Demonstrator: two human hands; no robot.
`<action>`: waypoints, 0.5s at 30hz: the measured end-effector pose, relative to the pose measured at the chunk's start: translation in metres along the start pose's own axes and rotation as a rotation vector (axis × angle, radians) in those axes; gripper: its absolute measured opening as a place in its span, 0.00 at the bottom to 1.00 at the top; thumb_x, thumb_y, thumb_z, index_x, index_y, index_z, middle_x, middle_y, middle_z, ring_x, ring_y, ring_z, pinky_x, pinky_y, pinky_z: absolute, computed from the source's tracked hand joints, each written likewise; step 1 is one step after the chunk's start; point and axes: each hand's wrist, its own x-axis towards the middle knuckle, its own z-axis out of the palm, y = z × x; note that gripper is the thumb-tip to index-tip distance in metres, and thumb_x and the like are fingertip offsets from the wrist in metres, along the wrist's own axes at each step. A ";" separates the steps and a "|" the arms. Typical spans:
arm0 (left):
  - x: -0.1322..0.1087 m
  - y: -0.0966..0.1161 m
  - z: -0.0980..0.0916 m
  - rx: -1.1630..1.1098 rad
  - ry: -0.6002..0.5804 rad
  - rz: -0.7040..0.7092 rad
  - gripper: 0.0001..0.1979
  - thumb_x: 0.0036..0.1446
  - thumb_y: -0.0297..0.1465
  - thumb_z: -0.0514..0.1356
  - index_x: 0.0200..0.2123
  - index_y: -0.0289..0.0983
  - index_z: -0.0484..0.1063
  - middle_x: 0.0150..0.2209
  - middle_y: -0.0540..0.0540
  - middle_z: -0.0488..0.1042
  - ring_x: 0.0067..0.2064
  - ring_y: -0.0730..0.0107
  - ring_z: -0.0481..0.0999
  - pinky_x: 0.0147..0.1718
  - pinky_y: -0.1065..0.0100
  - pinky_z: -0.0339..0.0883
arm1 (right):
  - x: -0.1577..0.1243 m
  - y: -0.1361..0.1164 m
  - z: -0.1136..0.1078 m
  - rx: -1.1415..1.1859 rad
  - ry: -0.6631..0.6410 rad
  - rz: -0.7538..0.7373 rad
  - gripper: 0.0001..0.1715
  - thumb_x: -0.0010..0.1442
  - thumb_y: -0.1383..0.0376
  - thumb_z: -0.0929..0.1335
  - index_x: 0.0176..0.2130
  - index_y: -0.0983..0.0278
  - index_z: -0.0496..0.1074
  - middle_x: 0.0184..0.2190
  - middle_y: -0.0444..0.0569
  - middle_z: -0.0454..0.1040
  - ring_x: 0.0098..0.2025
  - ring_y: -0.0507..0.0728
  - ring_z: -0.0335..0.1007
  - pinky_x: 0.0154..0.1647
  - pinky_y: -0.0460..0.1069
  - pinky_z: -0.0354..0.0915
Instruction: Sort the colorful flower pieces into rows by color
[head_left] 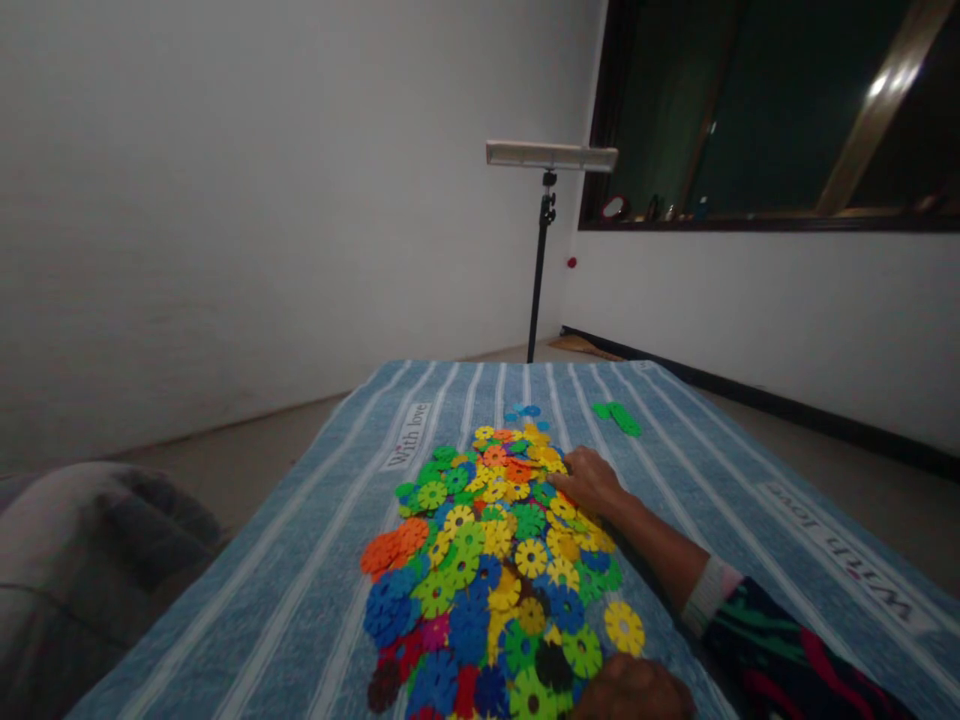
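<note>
A long pile of notched plastic discs (463, 540) in yellow, green, blue, orange and red lies on a striped blue cloth (300, 540). My right hand (589, 482) reaches in from the lower right and touches the pile's right side near its far end. Its fingers are bent together at the yellow discs, and what they hold is hidden. Low in the picture, my left hand (634, 692) is beside the near right part of the pile, cut off by the frame edge, with its fingertips out of sight. A single yellow disc (624, 628) lies just above it.
Green discs (619, 418) sit apart at the far right of the cloth, and a few blue discs (527, 411) lie beyond the pile. A lamp on a black stand (538, 270) rises behind the far edge. Grey fabric (97, 560) bulges at the left.
</note>
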 end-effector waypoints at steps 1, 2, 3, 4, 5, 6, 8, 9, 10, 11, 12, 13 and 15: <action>-0.001 0.000 0.001 -0.011 0.006 -0.006 0.12 0.63 0.32 0.56 0.28 0.40 0.73 0.23 0.51 0.75 0.25 0.77 0.72 0.26 0.75 0.64 | 0.001 -0.003 0.000 -0.001 -0.002 0.015 0.23 0.62 0.51 0.65 0.41 0.67 0.77 0.44 0.59 0.75 0.48 0.63 0.70 0.42 0.50 0.60; -0.002 -0.001 0.002 -0.013 0.007 -0.021 0.11 0.63 0.33 0.56 0.28 0.40 0.73 0.24 0.50 0.75 0.26 0.77 0.73 0.26 0.75 0.64 | 0.001 -0.005 0.000 -0.002 -0.004 0.028 0.23 0.62 0.51 0.65 0.41 0.67 0.77 0.45 0.60 0.75 0.49 0.64 0.69 0.43 0.51 0.60; -0.003 -0.001 0.004 -0.013 0.002 -0.031 0.11 0.63 0.34 0.56 0.29 0.40 0.74 0.25 0.50 0.76 0.26 0.76 0.73 0.26 0.76 0.65 | 0.001 -0.006 0.000 -0.001 -0.007 0.039 0.23 0.61 0.51 0.65 0.41 0.67 0.77 0.46 0.60 0.75 0.50 0.64 0.69 0.43 0.51 0.61; -0.004 -0.001 0.005 -0.013 -0.008 -0.032 0.11 0.63 0.35 0.56 0.30 0.39 0.74 0.26 0.50 0.77 0.27 0.76 0.74 0.27 0.76 0.65 | 0.001 -0.008 -0.001 0.000 -0.009 0.047 0.22 0.61 0.52 0.65 0.41 0.67 0.77 0.46 0.60 0.75 0.50 0.64 0.69 0.43 0.51 0.61; -0.005 0.000 0.006 -0.015 -0.015 -0.030 0.11 0.63 0.36 0.57 0.31 0.39 0.74 0.26 0.50 0.77 0.27 0.76 0.74 0.27 0.76 0.66 | 0.001 -0.009 -0.001 0.003 -0.010 0.052 0.22 0.61 0.53 0.65 0.41 0.67 0.78 0.46 0.61 0.75 0.50 0.64 0.70 0.43 0.51 0.61; -0.006 0.001 0.006 -0.014 -0.020 -0.031 0.11 0.64 0.36 0.56 0.32 0.39 0.74 0.26 0.50 0.77 0.27 0.76 0.74 0.28 0.76 0.67 | 0.001 -0.009 -0.001 0.007 -0.010 0.054 0.22 0.60 0.54 0.65 0.41 0.67 0.78 0.46 0.61 0.75 0.50 0.64 0.70 0.43 0.51 0.61; -0.008 0.002 0.005 0.001 -0.027 -0.045 0.10 0.64 0.35 0.56 0.33 0.40 0.74 0.27 0.50 0.77 0.28 0.75 0.75 0.30 0.76 0.68 | 0.001 -0.009 -0.002 0.020 -0.008 0.048 0.20 0.60 0.56 0.65 0.41 0.68 0.78 0.46 0.61 0.75 0.49 0.64 0.70 0.42 0.51 0.61; -0.009 0.004 0.004 0.016 -0.034 -0.055 0.10 0.64 0.35 0.56 0.34 0.40 0.75 0.27 0.50 0.78 0.28 0.74 0.75 0.30 0.75 0.69 | 0.001 -0.007 -0.003 0.031 -0.009 0.040 0.19 0.59 0.57 0.65 0.40 0.68 0.78 0.45 0.61 0.76 0.47 0.64 0.71 0.40 0.50 0.61; -0.009 0.005 0.001 0.030 -0.048 -0.060 0.10 0.64 0.34 0.55 0.35 0.41 0.75 0.27 0.49 0.78 0.29 0.73 0.75 0.31 0.74 0.69 | 0.002 -0.005 -0.005 0.046 -0.014 0.030 0.18 0.58 0.59 0.65 0.38 0.68 0.78 0.42 0.59 0.76 0.45 0.63 0.72 0.38 0.50 0.60; -0.009 0.006 -0.002 0.043 -0.064 -0.060 0.09 0.64 0.34 0.55 0.35 0.41 0.75 0.27 0.49 0.78 0.29 0.73 0.75 0.31 0.73 0.70 | 0.003 -0.002 -0.008 0.063 -0.022 0.017 0.16 0.58 0.60 0.65 0.36 0.67 0.78 0.39 0.57 0.77 0.41 0.62 0.72 0.36 0.49 0.59; -0.008 0.008 -0.006 0.049 -0.080 -0.054 0.09 0.64 0.34 0.56 0.35 0.42 0.75 0.27 0.49 0.78 0.29 0.72 0.75 0.31 0.73 0.70 | 0.004 0.002 -0.011 0.084 -0.034 0.001 0.15 0.57 0.60 0.66 0.33 0.67 0.78 0.34 0.54 0.77 0.38 0.60 0.72 0.33 0.49 0.58; -0.007 0.009 -0.010 0.049 -0.094 -0.040 0.09 0.64 0.34 0.56 0.34 0.42 0.75 0.27 0.49 0.77 0.29 0.72 0.75 0.31 0.72 0.70 | 0.006 0.007 -0.015 0.107 -0.050 -0.018 0.13 0.56 0.61 0.66 0.30 0.67 0.77 0.30 0.51 0.75 0.34 0.58 0.71 0.31 0.48 0.57; -0.004 0.011 -0.018 0.044 -0.102 -0.020 0.10 0.64 0.33 0.57 0.31 0.41 0.75 0.26 0.49 0.77 0.29 0.72 0.75 0.30 0.72 0.69 | 0.009 0.019 -0.022 0.153 -0.084 -0.064 0.12 0.56 0.62 0.66 0.26 0.66 0.75 0.23 0.45 0.70 0.30 0.55 0.67 0.29 0.47 0.54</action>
